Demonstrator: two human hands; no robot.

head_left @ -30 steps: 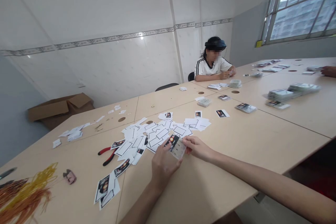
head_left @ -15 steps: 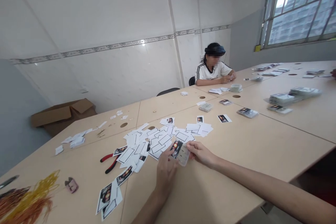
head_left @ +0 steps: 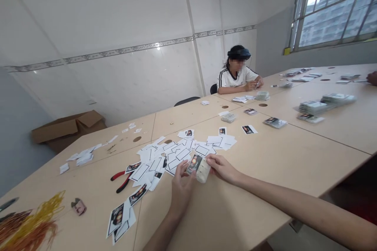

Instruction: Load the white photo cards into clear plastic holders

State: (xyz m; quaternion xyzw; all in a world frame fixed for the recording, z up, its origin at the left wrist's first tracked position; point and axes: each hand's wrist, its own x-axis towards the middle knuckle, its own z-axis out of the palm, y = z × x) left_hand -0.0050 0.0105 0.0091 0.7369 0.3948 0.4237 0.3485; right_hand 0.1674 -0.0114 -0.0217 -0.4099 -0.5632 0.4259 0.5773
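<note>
Between my two hands is a small clear plastic case (head_left: 203,171) with a dark printed card (head_left: 194,163) on its left part. My left hand (head_left: 181,182) grips the card side, thumb and fingers at the edges. At the case's upper right edge, my right hand (head_left: 222,168) pinches it with thumb and forefinger. Whether the card is inside the case or lies on it, I cannot tell. Just beyond my hands spreads a loose heap of white paper cards (head_left: 176,153), some with a black outline, others with a dark picture.
Red-handled pliers (head_left: 120,180), a pink clipper-like tool (head_left: 78,206) and yellow strings (head_left: 44,215) lie at left. Stacked plastic cases (head_left: 313,106) stand at right. Across the table sits a person (head_left: 237,74) holding something small. A cardboard box (head_left: 67,129) is beyond the left edge.
The view has shifted slightly. The case is tilted a little differently between my hands, and my left fingers have moved along the card's edge. Both hands keep hold of it.
</note>
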